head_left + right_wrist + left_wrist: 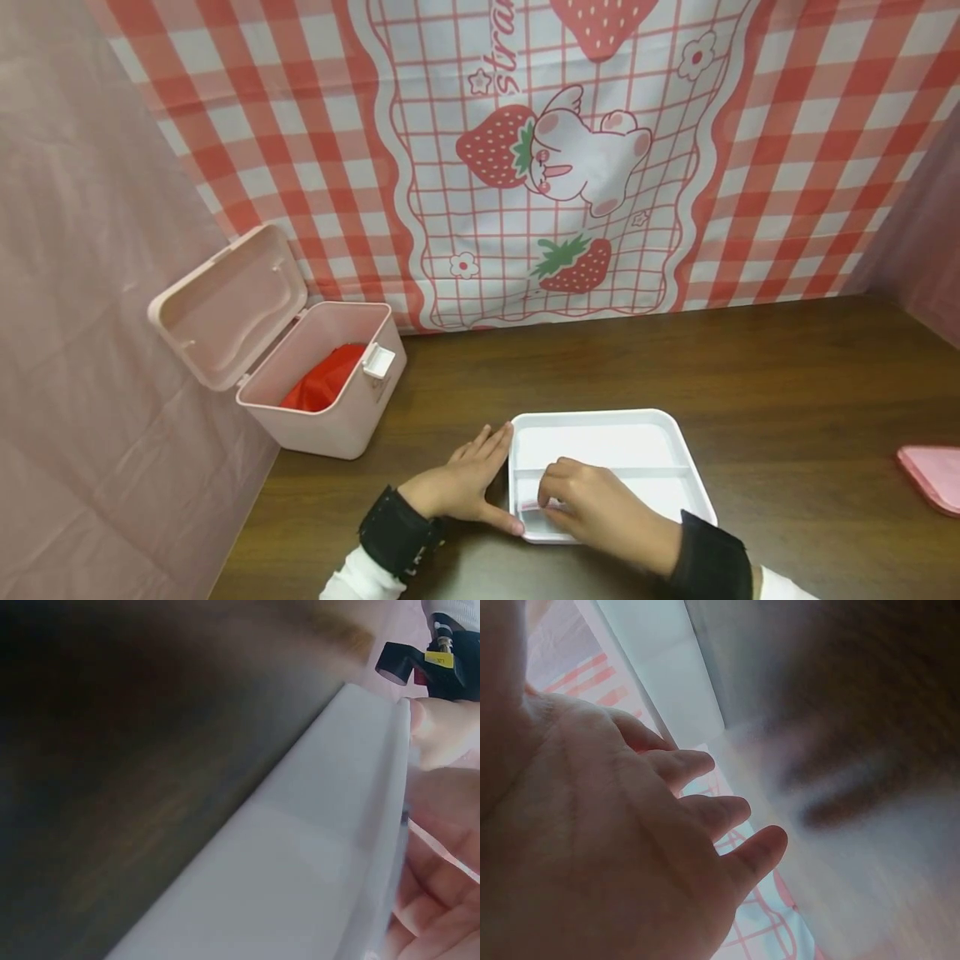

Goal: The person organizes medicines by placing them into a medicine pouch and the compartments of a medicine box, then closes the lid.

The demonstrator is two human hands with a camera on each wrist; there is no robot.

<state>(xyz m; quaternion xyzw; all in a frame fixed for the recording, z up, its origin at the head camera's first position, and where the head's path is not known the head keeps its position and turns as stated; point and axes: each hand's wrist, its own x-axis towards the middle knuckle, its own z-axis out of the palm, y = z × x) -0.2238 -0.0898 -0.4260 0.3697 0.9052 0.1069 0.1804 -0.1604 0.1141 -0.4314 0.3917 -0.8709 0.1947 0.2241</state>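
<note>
Dark wooden tabletop (750, 375) is filling the lower part of the head view, and a red-and-white checked cloth (787, 167) printed with strawberries and a rabbit is hanging behind it. Taking the white divided tray (645, 433) as the landmark: it is lying flat on the table at the near edge, in front of the person.

The left hand (461, 487) is resting against the tray's left rim, its fingers lying straight and relaxed along the outer wall while the thumb is reaching to the tray's near left corner. The left wrist view is showing the same palm (592, 847) spread, fingers only slightly bent, holding nothing.

The right hand (592, 504) is sitting inside the tray's near left compartment, fingers curled down, and it is pinching a small, thin pink strip (531, 505) just inside the left wall. What the strip is cannot be told. The right wrist view is showing only the tray's rim (390, 825) and blurred fingertips (442, 731) touching it.

Well to the left of the tray and farther back, a pink storage box (330, 400) is standing with its lid (232, 304) swung open, something red (326, 379) lying inside. Far to the right of the tray, a pink flat object (933, 475) is lying at the frame's edge.
</note>
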